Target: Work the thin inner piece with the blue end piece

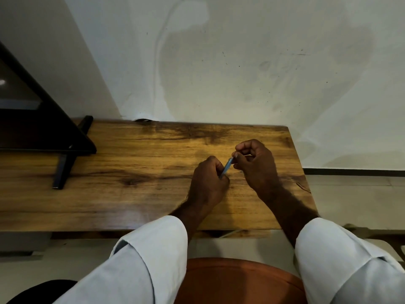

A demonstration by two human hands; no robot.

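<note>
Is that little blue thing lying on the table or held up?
Held up: the blue thing slants between left hand and right hand, both pinching it.

No readable text, labels, brands, numbers or signs are showing anywhere; the thin blue object [226, 170] is sitting edge-on between the hands, so any print on it is not legible, and the wall's [263, 62] faint smudges are not forming letters.

Both forearms reach fwd, sleeves rolled back. L hand [207, 183] curls into a fist round the pen's [226, 168] lower end; R hand [255, 165] pinches its top w/ thumb & fingertips, other fingers bent.
</note>
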